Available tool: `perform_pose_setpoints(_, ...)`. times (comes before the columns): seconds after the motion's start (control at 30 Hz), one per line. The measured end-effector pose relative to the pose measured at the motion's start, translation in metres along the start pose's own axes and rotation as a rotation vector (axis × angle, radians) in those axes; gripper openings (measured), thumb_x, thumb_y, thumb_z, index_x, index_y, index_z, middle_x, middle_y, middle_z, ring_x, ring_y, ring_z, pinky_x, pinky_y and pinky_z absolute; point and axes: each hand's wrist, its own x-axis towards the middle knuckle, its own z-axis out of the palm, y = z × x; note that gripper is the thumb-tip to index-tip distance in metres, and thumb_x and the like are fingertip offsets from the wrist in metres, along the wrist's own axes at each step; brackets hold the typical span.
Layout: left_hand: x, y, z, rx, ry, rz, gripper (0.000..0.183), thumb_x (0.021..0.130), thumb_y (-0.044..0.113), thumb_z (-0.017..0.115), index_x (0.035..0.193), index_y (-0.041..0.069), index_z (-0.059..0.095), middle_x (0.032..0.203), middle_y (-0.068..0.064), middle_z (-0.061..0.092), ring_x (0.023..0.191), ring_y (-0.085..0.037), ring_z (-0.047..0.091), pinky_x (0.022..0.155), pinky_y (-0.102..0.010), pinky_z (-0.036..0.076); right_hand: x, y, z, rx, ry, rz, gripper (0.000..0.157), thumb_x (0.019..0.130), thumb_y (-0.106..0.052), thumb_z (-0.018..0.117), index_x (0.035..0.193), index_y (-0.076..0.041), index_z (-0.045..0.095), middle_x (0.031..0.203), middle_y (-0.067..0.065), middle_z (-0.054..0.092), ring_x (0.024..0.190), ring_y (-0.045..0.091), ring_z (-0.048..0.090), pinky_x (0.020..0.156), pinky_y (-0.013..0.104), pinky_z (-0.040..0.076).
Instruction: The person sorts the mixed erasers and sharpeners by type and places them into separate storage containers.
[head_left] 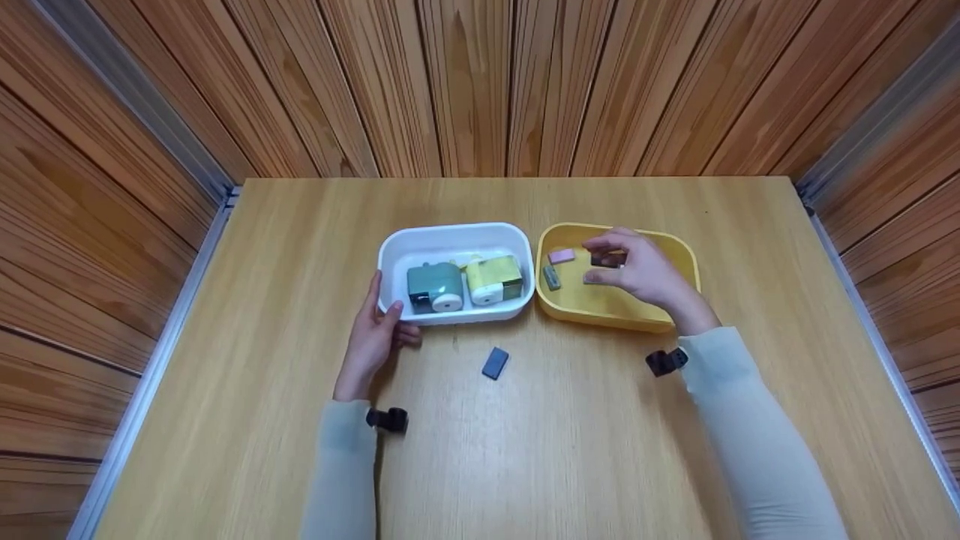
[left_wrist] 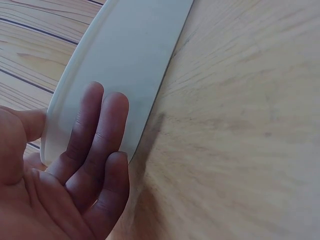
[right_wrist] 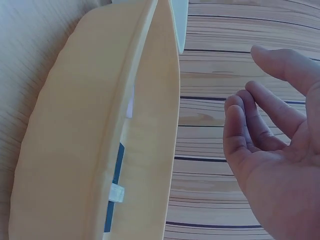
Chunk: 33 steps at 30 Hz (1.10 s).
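Observation:
My left hand (head_left: 373, 334) grips the front left corner of a white bin (head_left: 457, 318), thumb over the rim and fingers against the outer wall. Inside the bin sit a green crank pencil sharpener (head_left: 436, 283) and a yellow one (head_left: 495, 277). Over the yellow bin (head_left: 600, 318) hovers my right hand (head_left: 637, 268), fingers loosely bent and thumb apart; the right wrist view shows nothing between them. A pink block (head_left: 561, 256) and a small grey-green block (head_left: 552, 277) lie at that bin's left end. Some dark item (head_left: 606, 261) shows between thumb and fingers, partly hidden.
A dark blue block, like an eraser (head_left: 495, 363), lies on the wooden table (head_left: 540, 450) in front of the bins. The two bins stand side by side, rims nearly touching. Wood-panelled walls (head_left: 480, 90) rise behind the table and at both sides.

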Motion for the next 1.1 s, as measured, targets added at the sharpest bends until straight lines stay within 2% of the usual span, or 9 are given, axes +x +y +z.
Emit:
perform_pose_setpoints(0.3, 0.0, -0.002, 0.0, 0.049, 0.013, 0.07, 0.066, 0.105, 0.029, 0.051, 0.158, 0.044, 0.014, 0.09, -0.022, 0.068, 0.083, -0.034, 0.071, 0.081, -0.04, 0.059, -0.003, -0.005, 0.012, -0.038, 0.008, -0.051, 0.044, 0.085, -0.013, 0.079, 0.126, 0.0, 0.066, 0.116, 0.012, 0.061, 0.108, 0.027, 0.059, 0.098, 0.047, 0.048)
perform_pose_setpoints(0.5, 0.0, -0.003, 0.001, 0.054, 0.017, 0.054, 0.066, 0.106, 0.03, 0.05, 0.158, 0.044, 0.013, 0.09, -0.02, 0.069, 0.084, -0.033, 0.071, 0.081, -0.039, 0.059, -0.008, -0.015, 0.019, -0.055, -0.011, -0.09, 0.042, 0.084, -0.01, 0.08, 0.124, -0.006, 0.069, 0.116, 0.006, 0.061, 0.108, 0.024, 0.059, 0.096, 0.044, 0.05)
perform_pose_setpoints(0.67, 0.0, -0.002, 0.0, 0.03, 0.012, 0.032, 0.065, 0.106, 0.029, 0.049, 0.158, 0.045, 0.013, 0.091, -0.021, 0.069, 0.084, -0.033, 0.071, 0.081, -0.04, 0.059, -0.013, -0.025, 0.026, -0.102, -0.042, -0.117, 0.044, 0.085, -0.017, 0.081, 0.127, -0.011, 0.068, 0.121, 0.002, 0.061, 0.111, 0.021, 0.058, 0.096, 0.043, 0.051)
perform_pose_setpoints(0.87, 0.0, -0.001, 0.001, 0.019, 0.013, 0.021, 0.065, 0.106, 0.029, 0.049, 0.157, 0.047, 0.014, 0.092, -0.022, 0.068, 0.085, -0.035, 0.071, 0.082, -0.041, 0.058, -0.018, -0.032, 0.038, -0.104, -0.075, -0.144, 0.043, 0.085, -0.016, 0.081, 0.125, -0.008, 0.069, 0.127, 0.004, 0.06, 0.111, 0.023, 0.058, 0.093, 0.045, 0.05)
perform_pose_setpoints(1.1, 0.001, -0.001, 0.001, 0.008, 0.015, 0.012, 0.064, 0.106, 0.028, 0.049, 0.156, 0.05, 0.015, 0.092, -0.022, 0.067, 0.087, -0.036, 0.07, 0.083, -0.042, 0.058, -0.022, -0.03, 0.056, -0.063, -0.12, -0.168, 0.039, 0.085, -0.015, 0.081, 0.122, -0.01, 0.07, 0.119, 0.004, 0.063, 0.107, 0.023, 0.061, 0.092, 0.045, 0.053)
